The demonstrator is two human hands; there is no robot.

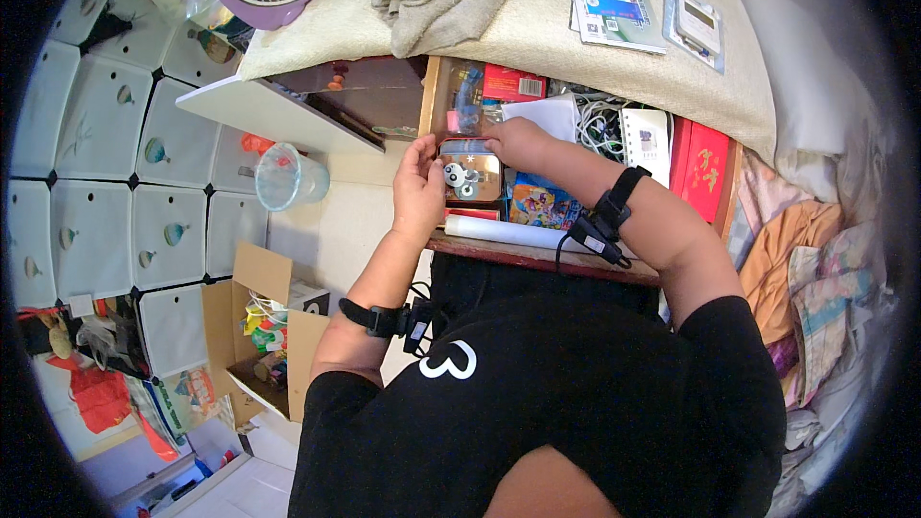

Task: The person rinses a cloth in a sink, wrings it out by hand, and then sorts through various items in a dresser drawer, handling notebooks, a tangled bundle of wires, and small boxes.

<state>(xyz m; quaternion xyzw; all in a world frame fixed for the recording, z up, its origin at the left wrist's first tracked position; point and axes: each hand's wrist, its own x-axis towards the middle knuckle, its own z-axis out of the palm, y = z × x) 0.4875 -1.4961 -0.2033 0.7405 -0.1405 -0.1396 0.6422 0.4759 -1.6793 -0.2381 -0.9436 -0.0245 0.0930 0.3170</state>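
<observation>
A small tin box [473, 180] with a cartoon panda on its lid is between my two hands, over the left front part of an open drawer [545, 256]. My left hand [419, 191] grips its left side, the thumb along the edge. At its far right corner, my right hand [519, 146] has its fingers on the rim; some fingertips are hidden. Close to the right wrist are a white paper [545, 114] and a colourful printed packet [540, 206]. A white roll [511, 232] lies along the drawer's front.
The drawer also holds a red box [514, 83], tangled white cables [599, 121], a spiral notebook [645, 138] and a red folder [699, 171]. Left of it, a cabinet door [280, 111] stands ajar near a waste bin [290, 178]. A cardboard box [302, 360] is on the floor.
</observation>
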